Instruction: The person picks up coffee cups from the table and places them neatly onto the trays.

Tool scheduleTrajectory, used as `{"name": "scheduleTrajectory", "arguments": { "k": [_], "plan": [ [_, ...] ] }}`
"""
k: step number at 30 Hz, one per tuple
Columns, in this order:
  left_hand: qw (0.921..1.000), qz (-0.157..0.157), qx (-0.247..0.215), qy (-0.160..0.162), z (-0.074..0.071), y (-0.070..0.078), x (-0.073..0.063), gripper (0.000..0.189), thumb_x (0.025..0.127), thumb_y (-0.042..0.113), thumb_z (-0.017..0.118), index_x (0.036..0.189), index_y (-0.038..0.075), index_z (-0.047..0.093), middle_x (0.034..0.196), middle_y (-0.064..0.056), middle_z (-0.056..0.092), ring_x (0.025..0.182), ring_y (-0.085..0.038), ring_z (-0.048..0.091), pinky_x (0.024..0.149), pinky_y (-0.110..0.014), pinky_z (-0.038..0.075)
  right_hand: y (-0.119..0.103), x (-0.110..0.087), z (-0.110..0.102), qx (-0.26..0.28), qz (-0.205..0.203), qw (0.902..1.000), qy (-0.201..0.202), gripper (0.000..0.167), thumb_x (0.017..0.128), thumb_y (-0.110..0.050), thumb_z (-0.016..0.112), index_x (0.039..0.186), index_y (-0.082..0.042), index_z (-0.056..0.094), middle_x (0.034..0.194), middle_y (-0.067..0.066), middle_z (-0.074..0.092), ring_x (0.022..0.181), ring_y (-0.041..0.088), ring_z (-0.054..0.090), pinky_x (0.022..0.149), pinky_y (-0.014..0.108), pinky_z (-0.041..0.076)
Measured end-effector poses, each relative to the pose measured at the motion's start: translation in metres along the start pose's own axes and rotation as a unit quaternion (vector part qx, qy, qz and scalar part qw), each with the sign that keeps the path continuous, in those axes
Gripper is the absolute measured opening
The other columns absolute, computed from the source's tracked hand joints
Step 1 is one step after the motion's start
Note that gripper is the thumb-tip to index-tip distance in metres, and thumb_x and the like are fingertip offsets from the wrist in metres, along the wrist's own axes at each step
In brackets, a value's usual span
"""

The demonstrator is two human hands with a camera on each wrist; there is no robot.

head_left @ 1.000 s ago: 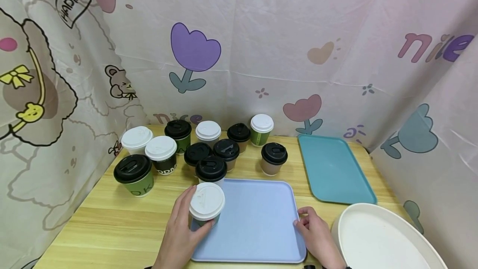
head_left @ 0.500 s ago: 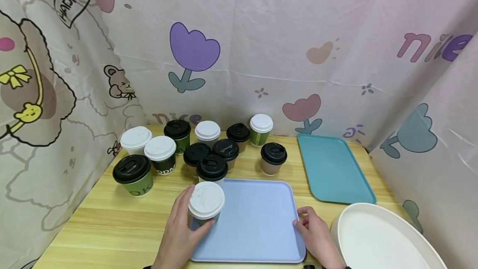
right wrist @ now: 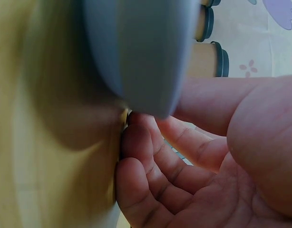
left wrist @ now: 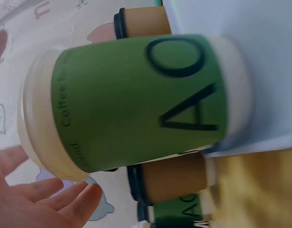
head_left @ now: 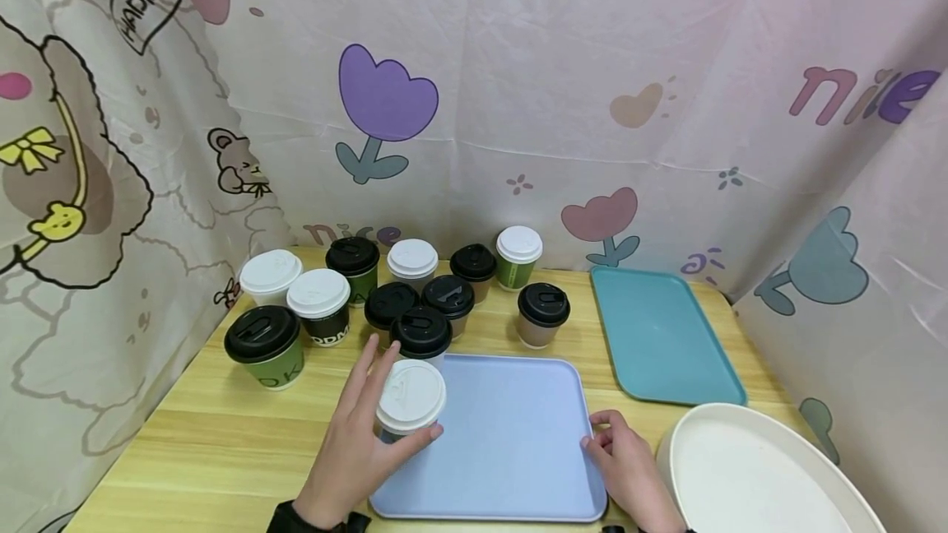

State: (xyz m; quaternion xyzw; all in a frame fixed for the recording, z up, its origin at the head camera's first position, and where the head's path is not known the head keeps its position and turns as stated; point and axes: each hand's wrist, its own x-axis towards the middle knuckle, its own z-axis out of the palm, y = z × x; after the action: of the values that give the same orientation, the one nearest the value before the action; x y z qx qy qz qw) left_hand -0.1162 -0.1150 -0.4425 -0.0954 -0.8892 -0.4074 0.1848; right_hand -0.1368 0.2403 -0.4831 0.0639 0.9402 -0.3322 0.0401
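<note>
A paper coffee cup with a white lid stands on the left part of the light blue tray. Its green sleeve with dark letters fills the left wrist view. Around the cup's left and near sides is my left hand, fingers spread and straight, thumb stretched out in front. Fingers of that hand show beside the lid, not wrapped round the cup. My right hand pinches the tray's right rim, thumb on the rim and the other fingers curled low against the table.
Several lidded cups stand behind and left of the tray, among them a black-lidded green cup and a black-lidded brown cup. A teal tray lies at the back right. A round white container stands at the front right.
My left hand has let go of the white-lidded cup; its fingers have straightened and spread away from it. The cup stays on the tray, and my right hand has not moved.
</note>
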Motion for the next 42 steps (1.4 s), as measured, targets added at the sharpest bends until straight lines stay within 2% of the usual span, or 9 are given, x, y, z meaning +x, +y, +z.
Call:
{"name": "scheduleTrajectory", "arguments": {
  "k": [3,6,11,14,24,33,36,42],
  "plan": [
    [0.9988,0.046,0.019,0.0,-0.001,-0.001,0.01,0.106,0.077,0.046,0.091,0.162,0.019,0.035,0.171,-0.016,0.016,0.151,-0.047,0.026,0.105,-0.074,0.038,0.0,0.0,0.0,0.0,0.0,1.0,-0.001,0.028,0.097,-0.013,0.07,0.121,-0.001,0.061,0.086,0.0,0.065,0.078,0.014,0.059,0.068,0.034,0.052],
    [0.9969,0.066,0.038,-0.021,-0.002,-0.003,0.02,0.103,0.078,0.05,0.088,0.162,0.018,0.037,0.171,-0.014,0.016,0.154,-0.044,0.02,0.11,-0.073,0.032,0.0,0.0,0.0,0.003,0.005,1.0,-0.002,0.028,0.098,-0.013,0.07,0.121,-0.001,0.061,0.086,0.0,0.064,0.078,0.014,0.059,0.068,0.034,0.052],
    [0.9941,0.055,0.051,-0.078,0.0,-0.008,0.026,0.087,0.093,0.053,0.073,0.16,0.011,0.039,0.17,-0.015,0.021,0.156,-0.043,0.015,0.116,-0.07,0.024,0.001,-0.001,0.002,0.007,0.008,0.9999,-0.002,0.029,0.098,-0.014,0.07,0.121,0.0,0.061,0.086,0.0,0.064,0.079,0.015,0.06,0.069,0.034,0.052],
    [0.9933,0.047,0.047,-0.095,0.002,-0.01,0.027,0.079,0.098,0.051,0.067,0.158,0.007,0.041,0.17,-0.016,0.022,0.155,-0.043,0.015,0.116,-0.07,0.024,0.001,-0.001,0.003,0.006,0.007,1.0,-0.001,0.029,0.098,-0.014,0.07,0.122,0.0,0.061,0.087,0.0,0.064,0.079,0.014,0.06,0.07,0.034,0.052],
    [0.9953,0.047,0.047,-0.07,0.003,-0.01,0.022,0.072,0.096,0.049,0.071,0.151,0.006,0.052,0.167,-0.017,0.03,0.153,-0.042,0.023,0.114,-0.069,0.03,0.0,0.0,0.001,0.007,0.013,0.9999,-0.004,0.03,0.097,-0.013,0.07,0.122,0.0,0.061,0.088,0.001,0.065,0.081,0.016,0.061,0.07,0.036,0.053],
    [0.9957,0.076,0.039,-0.036,0.007,-0.009,0.02,0.079,0.092,0.045,0.076,0.154,0.006,0.047,0.162,-0.018,0.036,0.147,-0.04,0.035,0.11,-0.065,0.037,0.0,0.0,0.0,0.006,0.013,0.9999,-0.005,0.029,0.097,-0.013,0.07,0.122,0.0,0.061,0.087,0.001,0.065,0.08,0.015,0.061,0.07,0.036,0.053],
    [0.9965,0.065,0.033,-0.04,0.007,-0.009,0.019,0.085,0.09,0.046,0.078,0.157,0.006,0.042,0.165,-0.018,0.03,0.148,-0.042,0.032,0.11,-0.067,0.037,0.0,0.0,0.001,0.005,0.013,0.9999,-0.004,0.029,0.097,-0.013,0.07,0.122,0.0,0.061,0.087,0.0,0.065,0.081,0.015,0.061,0.07,0.035,0.053],
    [0.9986,0.023,0.013,-0.046,0.002,-0.005,0.013,0.107,0.083,0.053,0.084,0.162,0.007,0.029,0.169,-0.02,0.017,0.15,-0.046,0.026,0.107,-0.073,0.037,-0.001,0.0,0.0,0.003,0.015,0.9999,-0.005,0.029,0.097,-0.013,0.07,0.122,-0.001,0.061,0.087,0.0,0.065,0.08,0.015,0.06,0.069,0.035,0.052]
  ]
}}
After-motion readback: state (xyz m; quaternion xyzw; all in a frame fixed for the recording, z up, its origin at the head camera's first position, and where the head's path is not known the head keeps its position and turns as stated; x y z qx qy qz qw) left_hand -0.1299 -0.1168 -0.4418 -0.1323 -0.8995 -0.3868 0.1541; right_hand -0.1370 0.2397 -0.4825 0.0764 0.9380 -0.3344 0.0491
